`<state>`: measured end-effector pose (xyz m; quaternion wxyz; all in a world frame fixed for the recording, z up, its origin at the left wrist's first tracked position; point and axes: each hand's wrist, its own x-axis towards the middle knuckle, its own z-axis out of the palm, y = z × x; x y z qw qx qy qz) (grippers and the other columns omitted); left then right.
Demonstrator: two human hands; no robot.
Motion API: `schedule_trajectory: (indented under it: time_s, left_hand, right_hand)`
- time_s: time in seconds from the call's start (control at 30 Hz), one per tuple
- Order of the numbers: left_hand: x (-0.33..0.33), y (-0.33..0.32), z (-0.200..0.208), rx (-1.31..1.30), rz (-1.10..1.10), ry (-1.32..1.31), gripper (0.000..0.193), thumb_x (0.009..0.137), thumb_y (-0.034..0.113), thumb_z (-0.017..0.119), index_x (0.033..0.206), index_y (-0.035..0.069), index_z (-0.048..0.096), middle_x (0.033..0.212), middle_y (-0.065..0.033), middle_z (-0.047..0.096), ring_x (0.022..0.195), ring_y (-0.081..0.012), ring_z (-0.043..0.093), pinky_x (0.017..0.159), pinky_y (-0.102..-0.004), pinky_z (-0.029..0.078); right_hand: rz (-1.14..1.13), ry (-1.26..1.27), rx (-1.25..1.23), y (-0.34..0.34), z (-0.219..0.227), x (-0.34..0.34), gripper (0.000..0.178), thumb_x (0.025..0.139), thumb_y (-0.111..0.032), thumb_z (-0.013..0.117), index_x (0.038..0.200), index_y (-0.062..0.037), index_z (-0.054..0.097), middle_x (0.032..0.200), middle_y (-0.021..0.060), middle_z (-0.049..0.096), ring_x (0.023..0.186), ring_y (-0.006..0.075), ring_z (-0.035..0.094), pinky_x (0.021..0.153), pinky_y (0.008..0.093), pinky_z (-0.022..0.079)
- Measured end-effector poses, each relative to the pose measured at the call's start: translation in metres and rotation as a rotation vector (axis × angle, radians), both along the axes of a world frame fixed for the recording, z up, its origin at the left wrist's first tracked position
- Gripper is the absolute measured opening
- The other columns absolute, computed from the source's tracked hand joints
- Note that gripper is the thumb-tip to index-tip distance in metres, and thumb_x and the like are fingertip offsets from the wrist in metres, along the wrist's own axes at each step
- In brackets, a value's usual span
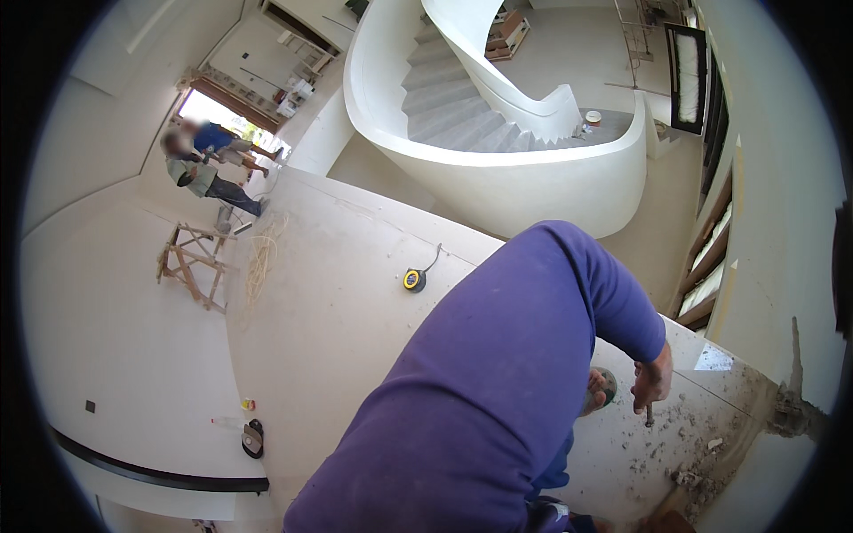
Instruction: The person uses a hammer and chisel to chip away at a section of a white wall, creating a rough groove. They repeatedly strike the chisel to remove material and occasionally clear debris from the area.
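1. Head view: a tape measure (pixel 414 280) rests on the pale floor (pixel 329 329).
2. Our left hand (pixel 654 380) clamps its fingers on a short rod (pixel 649 416), likely stiff and weighty, best gripped mid-shaft.
3. Rubble (pixel 690 481) lies near the rod's tip; we cannot see our right hand.

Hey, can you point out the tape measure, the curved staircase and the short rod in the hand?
Tape measure (pixel 414 280): head view, on its black and yellow case.
Curved staircase (pixel 450 99): head view, on its grey steps.
Short rod (pixel 649 417): head view, on its exposed lower end.
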<state>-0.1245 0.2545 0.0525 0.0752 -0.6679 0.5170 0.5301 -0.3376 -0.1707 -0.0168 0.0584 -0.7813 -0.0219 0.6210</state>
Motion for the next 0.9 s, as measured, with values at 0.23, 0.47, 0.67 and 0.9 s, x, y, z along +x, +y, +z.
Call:
schedule_trajectory:
  time_s: [0.23, 0.47, 0.67, 0.9]
  left_hand:
    - [-0.003, 0.001, -0.001, -0.003, 0.012, 0.003, 0.063, 0.101, 0.061, 0.056, 0.118, 0.004, 0.078, 0.108, -0.0171, 0.074, 0.095, -0.0351, 0.071, 0.083, -0.0471, 0.056]
    - [-0.010, 0.016, 0.019, -0.041, 0.125, -0.009, 0.058, 0.099, 0.049, 0.061, 0.109, -0.006, 0.075, 0.106, -0.0251, 0.075, 0.100, -0.0418, 0.072, 0.088, -0.0524, 0.056]
    - [0.019, 0.020, 0.053, -0.111, 0.389, 0.102, 0.030, 0.088, 0.014, 0.050, 0.094, -0.009, 0.068, 0.090, -0.0278, 0.072, 0.086, -0.0436, 0.070, 0.078, -0.0545, 0.053]
    - [0.071, -0.027, 0.084, -0.572, 0.631, -0.080, 0.027, 0.105, 0.021, 0.064, 0.102, -0.005, 0.068, 0.075, -0.0149, 0.065, 0.071, -0.0272, 0.068, 0.070, -0.0459, 0.054]
  right_hand:
    - [0.021, 0.000, 0.000, 0.001, 0.000, 0.004, 0.068, 0.088, -0.057, 0.073, 0.084, 0.0099, 0.074, 0.085, 0.0305, 0.072, 0.084, 0.0428, 0.073, 0.076, 0.0512, 0.058]
    - [-0.012, -0.042, -0.015, 0.000, 0.006, -0.002, 0.069, 0.087, -0.058, 0.075, 0.082, 0.0105, 0.073, 0.087, 0.0321, 0.072, 0.087, 0.0445, 0.073, 0.078, 0.0518, 0.058]
    - [0.121, -0.384, 0.150, 0.002, -0.034, -0.036, 0.076, 0.088, -0.067, 0.066, 0.086, 0.0084, 0.077, 0.085, 0.0300, 0.073, 0.089, 0.0437, 0.075, 0.080, 0.0495, 0.059]
    - [-0.269, -0.361, -0.041, 0.012, 0.052, -0.036, 0.057, 0.091, -0.051, 0.069, 0.101, 0.0051, 0.074, 0.091, 0.0247, 0.075, 0.086, 0.0417, 0.074, 0.083, 0.0505, 0.058]
